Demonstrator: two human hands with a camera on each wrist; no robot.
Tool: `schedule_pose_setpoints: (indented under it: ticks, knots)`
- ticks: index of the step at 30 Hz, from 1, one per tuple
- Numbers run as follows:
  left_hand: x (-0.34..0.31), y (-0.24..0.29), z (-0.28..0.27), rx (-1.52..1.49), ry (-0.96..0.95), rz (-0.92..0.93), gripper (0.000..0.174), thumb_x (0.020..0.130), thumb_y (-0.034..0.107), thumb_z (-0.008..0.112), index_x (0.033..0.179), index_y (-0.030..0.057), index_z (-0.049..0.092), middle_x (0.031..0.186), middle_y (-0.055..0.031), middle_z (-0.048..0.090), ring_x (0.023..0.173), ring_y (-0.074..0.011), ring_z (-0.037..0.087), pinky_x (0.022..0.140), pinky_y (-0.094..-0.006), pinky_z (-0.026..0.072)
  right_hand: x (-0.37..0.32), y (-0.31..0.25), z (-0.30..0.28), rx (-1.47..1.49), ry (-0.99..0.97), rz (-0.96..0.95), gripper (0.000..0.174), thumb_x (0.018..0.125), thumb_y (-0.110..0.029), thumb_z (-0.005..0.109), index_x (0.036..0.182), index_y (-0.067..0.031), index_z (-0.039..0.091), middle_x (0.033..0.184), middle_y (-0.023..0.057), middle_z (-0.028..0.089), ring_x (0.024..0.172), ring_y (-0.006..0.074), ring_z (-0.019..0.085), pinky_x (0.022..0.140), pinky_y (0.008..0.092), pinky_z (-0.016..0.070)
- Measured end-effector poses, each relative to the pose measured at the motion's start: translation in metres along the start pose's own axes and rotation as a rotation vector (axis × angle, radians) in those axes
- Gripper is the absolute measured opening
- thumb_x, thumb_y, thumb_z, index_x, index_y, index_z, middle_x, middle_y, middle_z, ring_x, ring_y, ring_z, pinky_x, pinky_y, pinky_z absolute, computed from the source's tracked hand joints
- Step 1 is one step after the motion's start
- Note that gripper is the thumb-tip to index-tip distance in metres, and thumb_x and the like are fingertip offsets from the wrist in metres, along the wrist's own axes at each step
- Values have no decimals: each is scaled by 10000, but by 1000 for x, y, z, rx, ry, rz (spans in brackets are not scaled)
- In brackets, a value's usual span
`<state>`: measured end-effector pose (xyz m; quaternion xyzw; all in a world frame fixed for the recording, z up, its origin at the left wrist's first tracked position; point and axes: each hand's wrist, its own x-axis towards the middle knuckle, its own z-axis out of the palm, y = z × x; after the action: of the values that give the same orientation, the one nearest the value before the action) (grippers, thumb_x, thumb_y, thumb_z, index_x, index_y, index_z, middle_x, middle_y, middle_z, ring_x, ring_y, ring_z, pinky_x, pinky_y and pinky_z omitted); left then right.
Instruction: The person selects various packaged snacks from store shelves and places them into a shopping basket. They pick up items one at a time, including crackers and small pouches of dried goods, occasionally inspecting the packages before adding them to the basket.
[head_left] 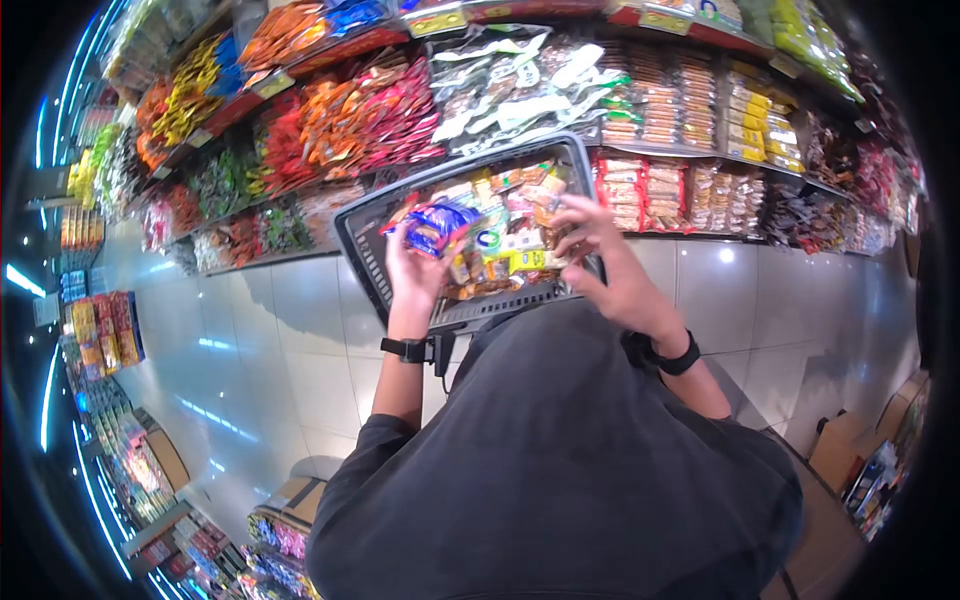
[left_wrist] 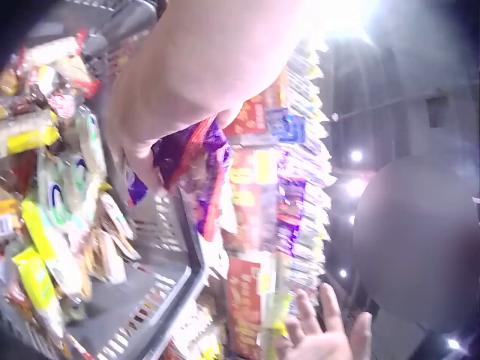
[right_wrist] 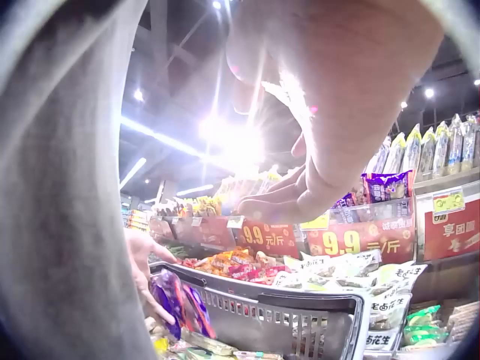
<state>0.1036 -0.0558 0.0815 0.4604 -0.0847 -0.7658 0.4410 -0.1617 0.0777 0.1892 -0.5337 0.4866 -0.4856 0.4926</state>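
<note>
A grey plastic basket full of wrapped snacks sits before the person. The left hand grips a purple and red snack packet over its left side; in the left wrist view the fingers curl round the packet. The right hand is over the basket's right side, fingers apart and slightly bent, holding nothing visible. In the right wrist view the right hand hangs above the basket rim, and the left hand touches the purple packet. Yellow packets lie inside the basket.
Store shelves with orange and red packets, white bags and stacked brown packs run behind the basket. Red price signs line a shelf edge. Tiled floor lies left of the person, with display boxes beyond it.
</note>
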Motion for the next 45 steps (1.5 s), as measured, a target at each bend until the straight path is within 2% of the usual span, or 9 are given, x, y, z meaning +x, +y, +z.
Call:
schedule_pose_setpoints:
  ticks: [3, 4, 11, 13, 15, 22, 28, 36, 45]
  knots:
    - [22, 6, -34, -179, -135, -30, 617, 901, 439, 533, 1339, 28, 391, 1386, -177, 452, 1320, -450, 361, 1100, -671, 252, -3, 9, 6, -98, -54, 11, 716, 882, -107, 642, 1482, -97, 252, 1256, 89, 472, 1004, 175, 536, 902, 330, 438]
    - [25, 9, -42, -162, -181, -82, 548, 908, 413, 528, 1354, 117, 407, 1406, -116, 438, 1302, -394, 385, 1095, -627, 295, -1, 5, 7, -142, -48, -15, 689, 876, -94, 644, 1466, -89, 288, 1244, 96, 482, 990, 173, 541, 896, 325, 441]
    - [5, 43, -88, 4, -28, -30, 473, 957, 256, 441, 1332, -1, 315, 1209, -299, 571, 1083, -406, 603, 960, -466, 510, 51, 22, -39, -516, 217, -81, 321, 849, -44, 614, 1167, -19, 581, 1091, 124, 553, 919, 221, 584, 793, 317, 491]
    - [-24, 41, -65, 377, 333, 390, 415, 947, 190, 456, 1296, -15, 364, 1124, -264, 622, 956, -332, 659, 821, -387, 555, 86, 43, -70, -746, 300, -284, 343, 820, -34, 617, 1160, -27, 570, 1098, 153, 553, 988, 302, 577, 850, 380, 483]
    - [-18, 42, -83, 405, 365, 492, 337, 951, 165, 464, 1247, 8, 426, 1077, -210, 642, 838, -251, 666, 778, -326, 549, 120, 38, -86, -931, 377, -370, 430, 784, -2, 609, 1208, -42, 546, 1167, 186, 536, 1095, 370, 530, 929, 433, 449]
    - [-14, 16, -69, 458, 104, 479, 165, 942, 78, 520, 1059, -22, 578, 878, -144, 678, 734, -179, 653, 668, -280, 542, 232, 66, -99, -1380, 97, -559, 731, 693, -30, 659, 1384, -129, 440, 1378, 177, 445, 1297, 337, 406, 1019, 472, 366]
    - [-20, -3, -58, 471, 88, 442, 134, 947, 44, 484, 1006, -14, 589, 864, -129, 685, 690, -160, 644, 646, -267, 527, 265, 82, -101, -1692, -35, -559, 368, 794, -119, 635, 1160, -88, 603, 1191, 136, 533, 1181, 306, 480, 1007, 460, 379]
    - [-12, -8, -52, 488, 28, 417, 142, 958, 80, 490, 1035, 5, 582, 876, -110, 679, 714, -149, 643, 650, -263, 519, 279, 103, -124, -1469, -62, -539, 266, 858, -158, 542, 1058, -47, 678, 1174, 130, 624, 1128, 269, 541, 991, 397, 412]
    - [-5, -3, -12, 482, -117, 350, 135, 953, 39, 503, 1058, -15, 569, 896, -119, 669, 725, -135, 626, 659, -246, 521, 235, 58, -130, -1200, -35, -742, 435, 753, 51, 556, 1171, -56, 608, 1220, 140, 608, 1181, 320, 542, 1021, 408, 428]
